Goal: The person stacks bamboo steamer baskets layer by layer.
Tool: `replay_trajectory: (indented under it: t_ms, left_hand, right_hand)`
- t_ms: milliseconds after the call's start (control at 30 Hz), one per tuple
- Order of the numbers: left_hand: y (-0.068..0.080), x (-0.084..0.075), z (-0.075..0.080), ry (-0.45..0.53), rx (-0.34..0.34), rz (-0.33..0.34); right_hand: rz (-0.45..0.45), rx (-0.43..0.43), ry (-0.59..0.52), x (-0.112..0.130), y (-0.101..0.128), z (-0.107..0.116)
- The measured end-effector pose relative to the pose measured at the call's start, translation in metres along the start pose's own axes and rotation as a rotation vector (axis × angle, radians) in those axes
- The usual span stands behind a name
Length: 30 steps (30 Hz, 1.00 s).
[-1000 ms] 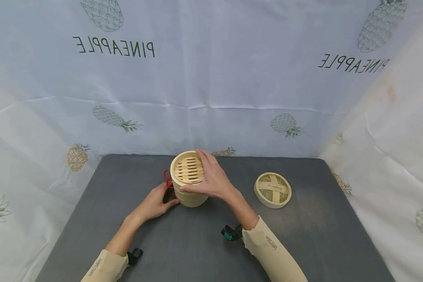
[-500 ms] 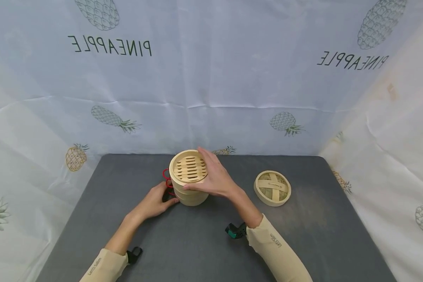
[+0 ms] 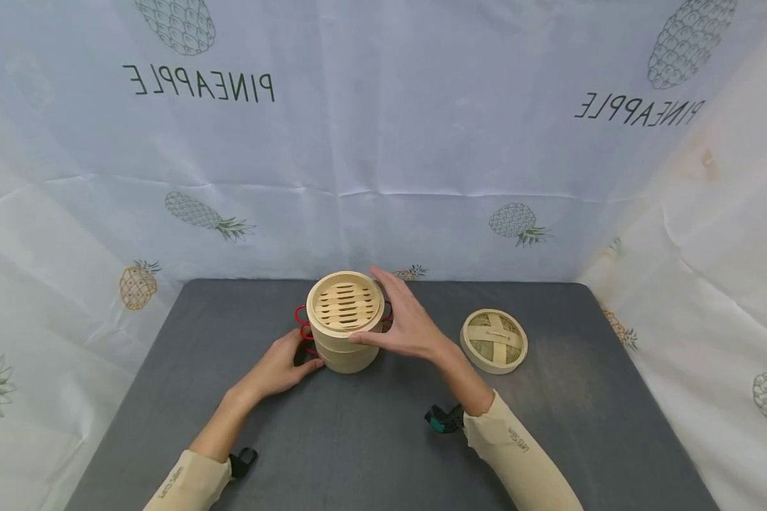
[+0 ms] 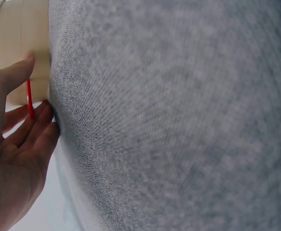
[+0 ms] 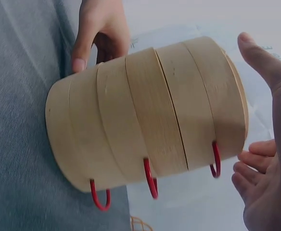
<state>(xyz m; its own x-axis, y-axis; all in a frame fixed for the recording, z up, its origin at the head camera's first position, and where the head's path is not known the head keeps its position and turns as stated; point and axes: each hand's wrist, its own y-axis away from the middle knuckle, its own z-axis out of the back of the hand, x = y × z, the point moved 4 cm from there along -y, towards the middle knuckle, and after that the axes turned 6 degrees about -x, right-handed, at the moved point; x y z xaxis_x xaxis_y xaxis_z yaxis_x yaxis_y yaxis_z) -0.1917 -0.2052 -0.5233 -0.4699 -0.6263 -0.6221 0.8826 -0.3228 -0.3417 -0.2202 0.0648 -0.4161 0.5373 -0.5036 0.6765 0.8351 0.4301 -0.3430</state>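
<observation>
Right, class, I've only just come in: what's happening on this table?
A person is handling a stack of bamboo steamer baskets on a grey table. The left hand touches the stack's base, thumb against its wall. The right hand is open beside the top tier, just off it. The woven lid lies apart, to the right.

Bright, even light, soft shadows (wide-angle)

Makeshift recording booth: pineapple-print sheets (image 3: pixel 383 142), grey table (image 3: pixel 371 426)
</observation>
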Motion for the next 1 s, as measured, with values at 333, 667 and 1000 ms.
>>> replay_trajectory:
  t_ms: [333, 667, 1000]
  left_hand:
    - [0.001, 0.0, 0.0, -0.018, 0.025, 0.051]
    - [-0.002, -0.001, -0.001, -0.01, 0.016, 0.023]
    - [-0.001, -0.008, 0.002, -0.048, 0.037, 0.082]
  right_hand:
    - [-0.021, 0.001, 0.014, -0.014, 0.018, 0.014]
    - [-0.066, -0.011, 0.002, -0.028, 0.033, 0.025]
    - [-0.065, -0.059, -0.001, -0.051, 0.054, 0.043]
